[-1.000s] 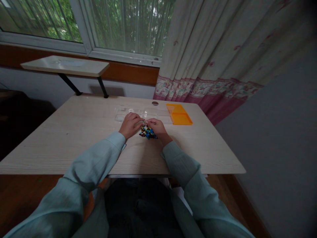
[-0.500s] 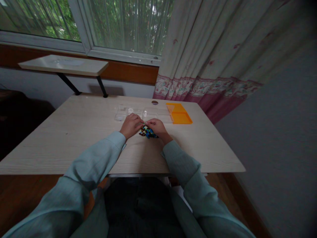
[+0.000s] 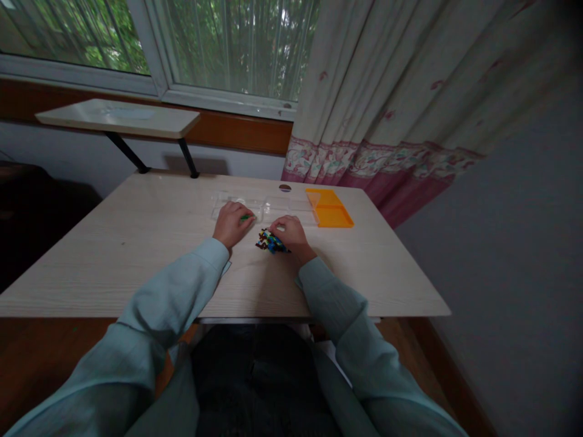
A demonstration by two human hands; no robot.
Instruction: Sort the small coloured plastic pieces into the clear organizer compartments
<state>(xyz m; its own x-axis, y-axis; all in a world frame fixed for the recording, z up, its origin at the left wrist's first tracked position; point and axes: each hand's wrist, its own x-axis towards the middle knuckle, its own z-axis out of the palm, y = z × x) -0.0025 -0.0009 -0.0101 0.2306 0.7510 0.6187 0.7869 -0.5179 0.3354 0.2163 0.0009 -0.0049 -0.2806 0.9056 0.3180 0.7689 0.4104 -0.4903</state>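
Note:
A small pile of colourful pieces, blue, brown, yellow and white, lies on the table between my hands; the pieces look like tiny building bricks. My left hand is closed at the near side of a clear plastic box, with a small green piece showing at its fingers. My right hand bends over the right side of the pile, thumb and fingertips pinched together at its top edge. Whatever sits in that pinch is too small to make out.
An orange two-part tray lies at the back right, beside the clear compartments. A round hole cover is set near the table's back edge. A raised shelf stands at the back left, and a curtain hangs behind.
My left hand has moved left, away from the pile and my right hand, and a green piece now shows in its fingers. The right hand has barely moved.

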